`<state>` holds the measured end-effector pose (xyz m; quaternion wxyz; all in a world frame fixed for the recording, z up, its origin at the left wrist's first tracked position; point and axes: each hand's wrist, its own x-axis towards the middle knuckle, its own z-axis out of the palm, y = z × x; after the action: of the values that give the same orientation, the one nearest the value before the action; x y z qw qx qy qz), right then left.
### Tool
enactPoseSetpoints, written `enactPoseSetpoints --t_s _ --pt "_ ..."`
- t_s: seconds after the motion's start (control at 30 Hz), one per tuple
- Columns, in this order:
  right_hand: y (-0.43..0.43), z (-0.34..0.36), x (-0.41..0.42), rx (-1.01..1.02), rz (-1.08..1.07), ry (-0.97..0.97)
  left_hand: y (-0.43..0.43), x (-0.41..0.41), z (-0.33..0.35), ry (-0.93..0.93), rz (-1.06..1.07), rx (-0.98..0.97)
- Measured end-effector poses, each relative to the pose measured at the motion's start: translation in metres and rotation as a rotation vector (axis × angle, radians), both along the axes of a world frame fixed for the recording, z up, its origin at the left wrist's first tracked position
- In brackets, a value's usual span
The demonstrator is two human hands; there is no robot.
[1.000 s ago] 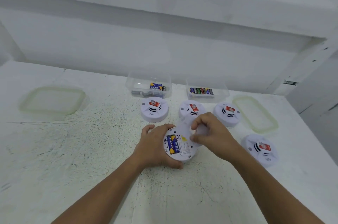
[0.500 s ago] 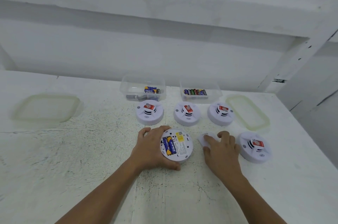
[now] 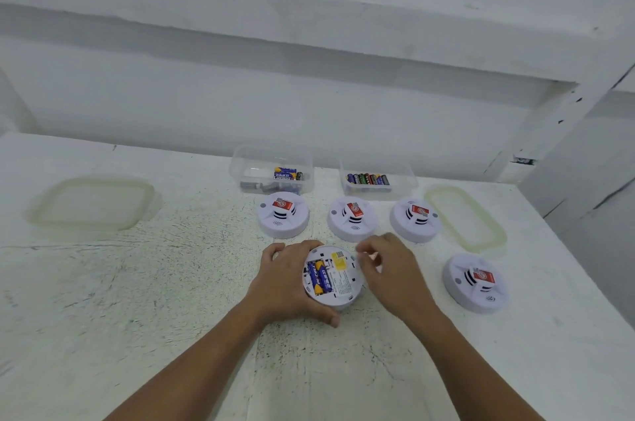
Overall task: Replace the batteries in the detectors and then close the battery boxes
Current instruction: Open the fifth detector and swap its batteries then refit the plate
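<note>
detector (image 3: 335, 278) underside up | two blue batteries (image 3: 320, 278) exposed | yellow sticker (image 3: 339, 260)

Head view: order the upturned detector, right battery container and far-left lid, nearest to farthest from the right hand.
1. upturned detector, just left of the right hand.
2. right battery container, behind it.
3. far-left lid, across the table.

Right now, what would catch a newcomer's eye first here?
The upturned detector at centre, gripped by the left hand, shows two blue batteries, uncovered. The right hand is beside its right edge. Four other detectors stand dome-up behind and to the right.
</note>
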<state>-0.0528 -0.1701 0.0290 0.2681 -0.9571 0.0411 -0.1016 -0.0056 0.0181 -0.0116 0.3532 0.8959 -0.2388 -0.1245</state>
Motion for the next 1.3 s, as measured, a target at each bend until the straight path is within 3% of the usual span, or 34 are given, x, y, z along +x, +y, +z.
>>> enactPoseSetpoints --t_s 0.13,0.57,0.83,1.13,1.3 --pt "0.029 0.002 0.007 0.06 0.224 0.079 0.002 -0.002 0.007 -0.046 -0.069 -0.05" --pt "0.037 -0.001 0.017 -0.194 0.322 0.075 0.003 0.0 -0.006 -0.025 -0.048 -0.131" --pt "0.038 0.001 0.024 -0.218 0.33 0.128 0.004 0.004 -0.006 -0.003 -0.071 -0.146" --pt "0.03 0.002 0.016 0.079 0.315 0.105 0.003 0.004 -0.005 -0.01 -0.059 -0.133" --pt "0.024 0.012 0.024 0.436 0.114 0.209 0.003 0.006 -0.006 0.03 -0.014 -0.082"
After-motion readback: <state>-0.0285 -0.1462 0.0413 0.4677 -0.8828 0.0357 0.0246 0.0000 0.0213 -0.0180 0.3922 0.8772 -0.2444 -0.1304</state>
